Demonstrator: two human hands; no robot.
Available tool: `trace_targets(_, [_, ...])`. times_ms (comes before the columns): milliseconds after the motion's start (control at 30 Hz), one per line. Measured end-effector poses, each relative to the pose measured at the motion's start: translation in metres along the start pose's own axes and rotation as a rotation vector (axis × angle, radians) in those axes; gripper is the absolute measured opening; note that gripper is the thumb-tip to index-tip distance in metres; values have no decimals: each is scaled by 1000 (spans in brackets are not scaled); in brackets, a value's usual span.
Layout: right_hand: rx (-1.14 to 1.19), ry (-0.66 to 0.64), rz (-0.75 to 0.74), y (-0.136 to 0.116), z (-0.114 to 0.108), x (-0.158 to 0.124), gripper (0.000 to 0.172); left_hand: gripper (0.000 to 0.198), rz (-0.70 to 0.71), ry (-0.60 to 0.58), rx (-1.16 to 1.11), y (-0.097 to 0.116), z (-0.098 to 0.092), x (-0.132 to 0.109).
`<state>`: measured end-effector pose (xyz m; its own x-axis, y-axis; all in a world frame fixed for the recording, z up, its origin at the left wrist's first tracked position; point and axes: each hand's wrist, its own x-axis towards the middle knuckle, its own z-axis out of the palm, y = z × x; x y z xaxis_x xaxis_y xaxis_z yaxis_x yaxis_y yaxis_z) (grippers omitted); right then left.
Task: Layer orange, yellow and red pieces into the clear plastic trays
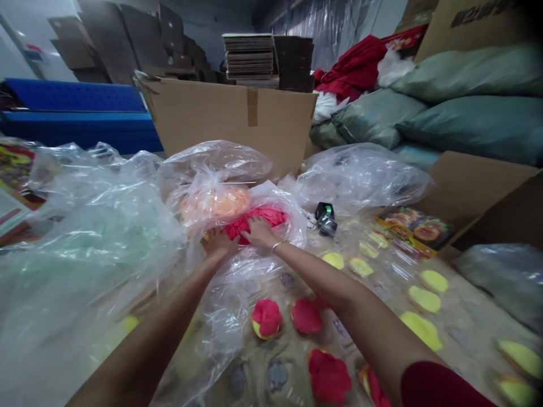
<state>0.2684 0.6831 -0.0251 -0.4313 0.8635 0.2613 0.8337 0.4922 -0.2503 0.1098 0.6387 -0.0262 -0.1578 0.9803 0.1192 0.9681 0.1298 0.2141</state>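
A lump of soft red dough-like material [271, 217] lies in an open clear plastic bag [297, 223] in front of me. My right hand [259, 233] is on top of it, fingers curled into the surface, with a thin bracelet at the wrist. At its left end, my left hand [218, 242] grips the dough and bag edge with bent fingers; its fingertips are partly hidden. Just behind is a bag of orange dough [218, 202]. Nearer to me, red pieces [266, 317] sit on yellow ones in clear plastic trays [258, 362].
A black tape dispenser [326, 219] stands to the right. Yellow pieces [424, 298] fill trays farther right, near a printed box [416, 229]. A large bag of pale green material [106, 243] covers the left side. A cardboard box [203, 118] stands behind, with green sacks [475, 121] at right.
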Motion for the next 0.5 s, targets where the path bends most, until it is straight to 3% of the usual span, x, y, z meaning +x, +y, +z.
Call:
trace_targets(100, [83,45,-14,-11,3,-3,27,45,69,67,40,-2,1,-8])
trace_targets(267, [474,14,274,-1,8,10,8,48,366,113,157,-10,3,-14])
trace_targets(367, [585,-13,227,13,12,11,25,57,503,85,114,-13,5,-4])
trace_targets(500, [707,31,193,28,15,0,25,67,574,36,-53,-13,6,13])
